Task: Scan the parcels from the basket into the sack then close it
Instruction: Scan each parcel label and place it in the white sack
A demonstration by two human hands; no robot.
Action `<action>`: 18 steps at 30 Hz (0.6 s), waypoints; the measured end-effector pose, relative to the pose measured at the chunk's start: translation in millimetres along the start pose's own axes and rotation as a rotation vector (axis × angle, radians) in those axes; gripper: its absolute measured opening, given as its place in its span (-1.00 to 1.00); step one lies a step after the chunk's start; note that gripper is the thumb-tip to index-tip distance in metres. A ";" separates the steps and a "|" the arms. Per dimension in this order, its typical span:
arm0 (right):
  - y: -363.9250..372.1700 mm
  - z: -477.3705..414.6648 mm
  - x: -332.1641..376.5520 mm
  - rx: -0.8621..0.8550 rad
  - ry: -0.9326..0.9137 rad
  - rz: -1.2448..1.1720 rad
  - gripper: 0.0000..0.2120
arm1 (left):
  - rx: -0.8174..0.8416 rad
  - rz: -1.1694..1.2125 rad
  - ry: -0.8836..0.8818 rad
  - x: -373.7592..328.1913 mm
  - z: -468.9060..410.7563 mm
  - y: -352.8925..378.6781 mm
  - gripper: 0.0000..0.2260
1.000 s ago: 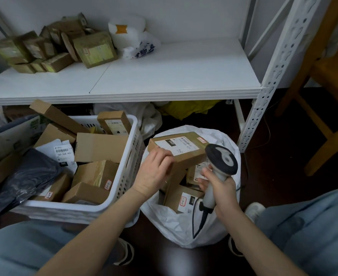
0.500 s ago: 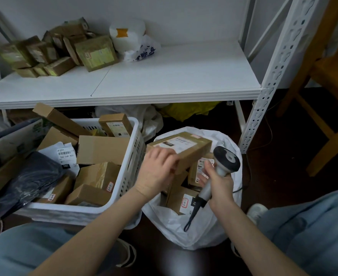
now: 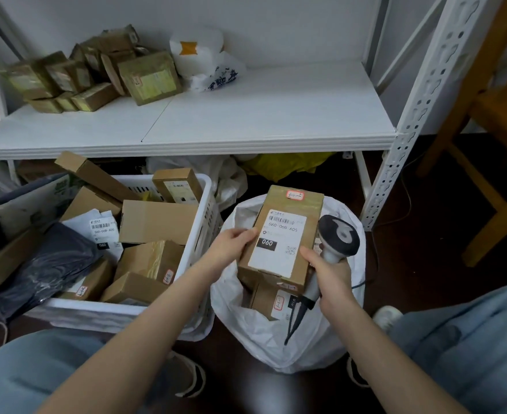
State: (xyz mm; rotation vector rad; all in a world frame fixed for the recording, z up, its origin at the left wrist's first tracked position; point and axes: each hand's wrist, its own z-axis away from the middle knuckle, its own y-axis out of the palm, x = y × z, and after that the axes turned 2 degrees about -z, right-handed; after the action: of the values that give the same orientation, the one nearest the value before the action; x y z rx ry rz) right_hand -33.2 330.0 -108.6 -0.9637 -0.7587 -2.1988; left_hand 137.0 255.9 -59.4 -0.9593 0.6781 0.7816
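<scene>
Dark floor (image 3: 425,258), white wall, white metal shelf (image 3: 261,115) across the back, wooden chair (image 3: 500,121) cut off at right. Shelf carries a blurry pile of brown boxes (image 3: 96,76) and a white bag (image 3: 198,55) with an orange patch. Under it, something yellow (image 3: 285,164), mostly hidden.

White basket (image 3: 96,312) sits on the floor at left, full of brown parcels plus a black poly bag (image 3: 46,273); its left side runs out of frame. White sack (image 3: 276,339) stands just beside it, mouth open, more boxes inside, half hidden.

I hold one box (image 3: 285,234) tilted above the sack mouth, label up. Left hand (image 3: 231,246) grips its left edge, thumb on top, fingers hidden beneath. Right hand (image 3: 329,270) is wrapped round the scanner (image 3: 338,234) handle, thumb touching the box's right edge. Scanner head is just right of the box, with its back to me; window not visible. Cable hangs down over the sack.

Label reads "060-06B-A05", barcode above, "060" in white on a black block, QR code lower right. Red-bordered sticker on top is handwritten, illegible. A loose label in the basket shows the same "060-06B-A05". Shelf labels are too blurred to read.
</scene>
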 end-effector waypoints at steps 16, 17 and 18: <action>-4.8 69.1 -6.3 0.186 -0.163 0.242 -0.70 | -0.069 0.450 -0.120 40.0 -31.4 29.1 -0.63; -4.1 72.6 -8.5 0.189 -0.156 0.236 -0.70 | -0.076 0.447 -0.122 43.0 -32.7 32.0 -0.61; -3.9 75.0 -10.3 0.188 -0.150 0.233 -0.69 | -0.082 0.444 -0.125 45.5 -33.8 34.5 -0.59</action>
State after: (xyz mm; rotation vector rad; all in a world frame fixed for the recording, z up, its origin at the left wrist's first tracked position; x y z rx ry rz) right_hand 1.8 388.1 -74.9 -1.0714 -0.8586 -1.8371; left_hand 128.3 250.2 -124.9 -0.8340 0.7652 1.2585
